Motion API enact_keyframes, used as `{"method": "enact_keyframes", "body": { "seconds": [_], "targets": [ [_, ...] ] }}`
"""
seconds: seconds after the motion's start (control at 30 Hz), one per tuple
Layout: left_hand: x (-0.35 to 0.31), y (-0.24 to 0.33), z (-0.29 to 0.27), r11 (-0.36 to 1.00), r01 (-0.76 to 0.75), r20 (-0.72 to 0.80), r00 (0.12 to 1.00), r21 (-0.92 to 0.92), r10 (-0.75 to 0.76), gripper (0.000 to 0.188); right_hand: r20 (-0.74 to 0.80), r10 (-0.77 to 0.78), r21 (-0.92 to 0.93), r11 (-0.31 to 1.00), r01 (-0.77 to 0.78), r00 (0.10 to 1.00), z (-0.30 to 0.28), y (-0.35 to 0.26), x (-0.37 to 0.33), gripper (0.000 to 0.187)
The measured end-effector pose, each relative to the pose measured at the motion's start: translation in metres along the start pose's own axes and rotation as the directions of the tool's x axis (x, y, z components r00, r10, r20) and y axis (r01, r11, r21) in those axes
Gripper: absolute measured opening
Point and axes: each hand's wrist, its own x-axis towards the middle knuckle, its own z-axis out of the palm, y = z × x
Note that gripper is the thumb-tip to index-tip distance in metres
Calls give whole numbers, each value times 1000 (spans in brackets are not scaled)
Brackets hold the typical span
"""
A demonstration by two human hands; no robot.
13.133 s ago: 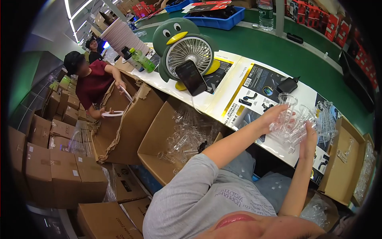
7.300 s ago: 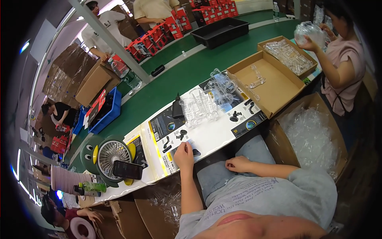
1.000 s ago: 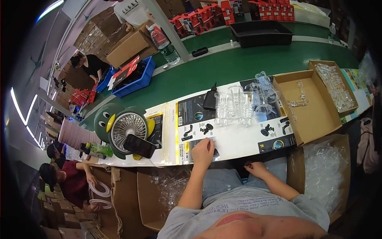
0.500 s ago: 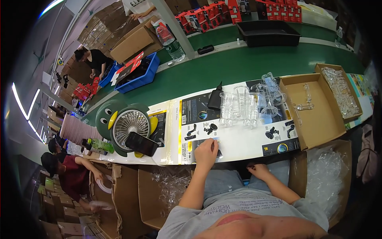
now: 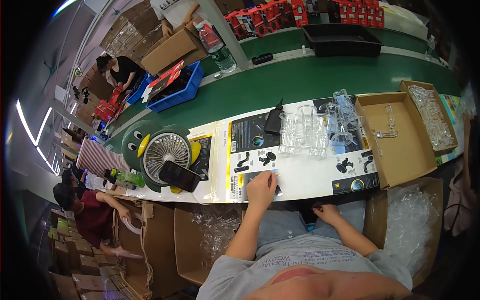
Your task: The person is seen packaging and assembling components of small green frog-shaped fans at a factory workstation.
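My left hand (image 5: 261, 189) rests in a loose fist at the near edge of the printed white sheet (image 5: 312, 176); nothing shows in it. Lower, above my lap, my right hand (image 5: 327, 214) hangs with its fingers curled, and I see nothing held there. Beyond my left hand stand several clear glass-like tubes with flared ends (image 5: 306, 131), grouped upright and tilted. A black squeeze bottle (image 5: 273, 119) is just left of them. To their right, a shallow cardboard tray (image 5: 412, 167) holds a few clear pieces.
A green penguin-shaped fan (image 5: 134, 146) with a dark phone (image 5: 179, 176) leaning on it stands left. Open cartons of clear pieces (image 5: 212, 225) and clear plastic bags (image 5: 410, 220) flank my lap. A second box (image 5: 432, 120) holds more tubes. A black tray (image 5: 342, 41) sits across the green bench.
My hands stay almost in place while the view shifts slightly. At the back, a person's hands have moved to a carton; at left, co-workers' arms have moved.
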Motion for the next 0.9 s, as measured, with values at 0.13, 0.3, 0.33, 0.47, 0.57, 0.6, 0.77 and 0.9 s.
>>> {"method": "enact_keyframes", "body": {
  "seconds": [0.13, 0.3, 0.33, 0.47, 0.57, 0.6, 0.77, 0.9],
  "targets": [
    [0, 4, 3, 1000, 6, 6, 1000, -8, -6, 18, -16, -5, 9, 1000, 6, 1000, 4, 10, -1, 23],
    [-3, 5, 2, 999, 6, -39, 999, -33, -7, 17, 46, 25, 21, 999, -26, 999, -4, 2, -3, 24],
    [-2, 2, 5, 999, -8, -50, 999, -31, 7, 17, 36, 24, 75, 997, -26, 999, -3, 4, -3, 23],
    [-3, -3, 4, 998, -41, -101, 994, -38, 37, 15, 121, 63, -21, 998, -61, 991, -11, -12, -2, 22],
    [-4, -6, -3, 992, -95, -155, 985, -78, 82, 13, 32, 33, 69, 997, -35, 999, -10, -13, -2, 21],
    [-8, -3, -8, 985, -144, -186, 975, -99, 124, 11, 53, 47, 67, 996, -50, 998, -12, -15, -1, 20],
    [-53, -12, -45, 924, -381, -272, 893, -29, 359, 9, 81, 31, 217, 975, -48, 996, -5, -1, 2, 20],
    [-75, -78, -74, 963, -77, -413, 892, 259, 182, 12, 116, 42, 177, 982, -62, 992, -6, 0, 0, 20]
  ]
}}
